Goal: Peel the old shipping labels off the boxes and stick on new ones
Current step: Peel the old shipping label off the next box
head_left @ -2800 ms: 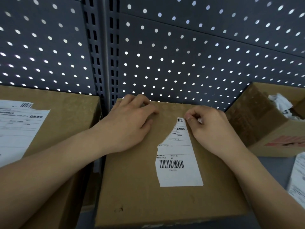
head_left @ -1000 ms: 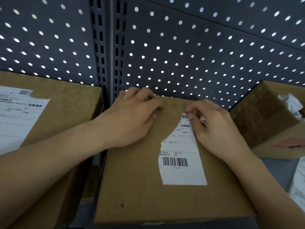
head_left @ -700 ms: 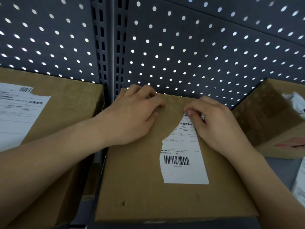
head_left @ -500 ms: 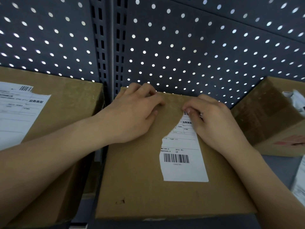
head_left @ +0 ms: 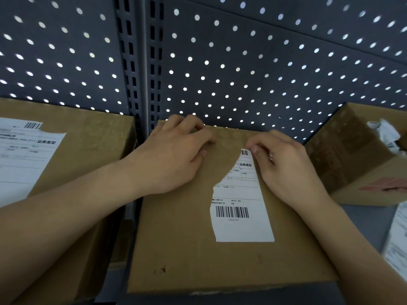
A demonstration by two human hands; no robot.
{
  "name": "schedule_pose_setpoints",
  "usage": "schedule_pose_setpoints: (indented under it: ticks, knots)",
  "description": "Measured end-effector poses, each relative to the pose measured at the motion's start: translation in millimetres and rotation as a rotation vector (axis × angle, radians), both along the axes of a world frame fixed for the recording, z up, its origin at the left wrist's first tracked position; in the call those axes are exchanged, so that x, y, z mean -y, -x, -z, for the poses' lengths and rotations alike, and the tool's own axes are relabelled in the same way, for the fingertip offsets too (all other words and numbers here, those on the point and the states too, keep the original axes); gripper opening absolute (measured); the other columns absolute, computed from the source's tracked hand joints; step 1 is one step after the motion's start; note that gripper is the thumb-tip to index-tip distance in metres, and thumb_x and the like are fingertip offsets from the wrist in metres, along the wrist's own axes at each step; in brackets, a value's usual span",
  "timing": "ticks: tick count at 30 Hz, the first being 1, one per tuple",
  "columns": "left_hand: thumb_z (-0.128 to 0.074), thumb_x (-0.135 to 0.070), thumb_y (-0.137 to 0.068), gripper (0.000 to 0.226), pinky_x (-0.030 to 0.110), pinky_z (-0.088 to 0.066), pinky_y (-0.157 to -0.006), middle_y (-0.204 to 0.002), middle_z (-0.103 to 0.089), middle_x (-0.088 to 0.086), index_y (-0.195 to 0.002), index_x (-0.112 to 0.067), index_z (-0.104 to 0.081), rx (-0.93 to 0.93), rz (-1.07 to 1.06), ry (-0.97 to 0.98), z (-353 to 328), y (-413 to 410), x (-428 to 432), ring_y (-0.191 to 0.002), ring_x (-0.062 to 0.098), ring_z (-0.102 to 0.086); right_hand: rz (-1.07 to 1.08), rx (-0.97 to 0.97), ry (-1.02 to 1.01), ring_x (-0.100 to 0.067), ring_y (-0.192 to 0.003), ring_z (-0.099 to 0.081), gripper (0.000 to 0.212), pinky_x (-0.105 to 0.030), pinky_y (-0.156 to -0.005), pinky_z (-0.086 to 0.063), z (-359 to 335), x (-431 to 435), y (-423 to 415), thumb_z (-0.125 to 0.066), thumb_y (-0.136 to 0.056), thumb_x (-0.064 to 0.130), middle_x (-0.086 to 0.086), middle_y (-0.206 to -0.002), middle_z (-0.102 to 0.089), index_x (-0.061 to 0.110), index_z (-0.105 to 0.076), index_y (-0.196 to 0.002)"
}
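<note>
A brown cardboard box (head_left: 176, 249) stands in the middle of the shelf. On its top is a white shipping label (head_left: 240, 227) with a barcode; its upper left part is torn away. My left hand (head_left: 174, 155) lies palm down on the box's far left part, fingers curled at the far edge, holding it still. My right hand (head_left: 284, 166) pinches the label's top right corner with thumb and fingertips. The label still lies flat on the cardboard.
Another box (head_left: 92, 133) stands close on the left with a full white label (head_left: 24, 155). An open box (head_left: 352, 155) at the right holds crumpled paper (head_left: 387, 135). Printed sheets (head_left: 398, 243) lie at the right edge. A dark pegboard wall (head_left: 242, 62) rises right behind.
My right thumb has slid off the label's top strip to its right corner, uncovering the small barcode there. My left hand has stayed in place.
</note>
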State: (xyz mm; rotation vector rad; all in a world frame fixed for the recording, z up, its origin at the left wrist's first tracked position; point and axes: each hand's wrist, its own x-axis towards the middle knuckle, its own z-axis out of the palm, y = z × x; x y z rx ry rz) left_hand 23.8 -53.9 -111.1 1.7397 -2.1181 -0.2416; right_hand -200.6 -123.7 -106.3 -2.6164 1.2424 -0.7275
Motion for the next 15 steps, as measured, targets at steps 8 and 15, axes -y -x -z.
schedule_pose_setpoints:
  ticks: [8, 15]
  knots:
    - [-0.040, -0.035, -0.097, 0.036, 0.039, -0.028, -0.111, -0.132, -0.041, -0.013, -0.132, -0.035, -0.048, -0.002, -0.005, -0.009, -0.1, -0.1, 0.0, -0.124, 0.015, -0.032, -0.042, -0.101, 0.074, -0.019, -0.079, -0.055, 0.018, -0.029, -0.067, -0.044, -0.5, 1.2, -6.8, -0.057, -0.094, 0.005, 0.007, -0.087, -0.055, 0.018, -0.070, -0.097]
    - [-0.042, -0.034, -0.097, 0.035, 0.040, -0.029, -0.111, -0.132, -0.041, -0.012, -0.132, -0.035, -0.048, -0.006, -0.004, -0.008, 0.5, -0.2, 0.2, -0.125, 0.016, -0.032, -0.047, -0.112, 0.077, -0.020, -0.078, -0.055, 0.022, -0.029, -0.065, -0.044, -1.4, 1.2, -11.3, -0.055, -0.091, -0.002, 0.004, -0.086, -0.054, 0.014, -0.070, -0.093]
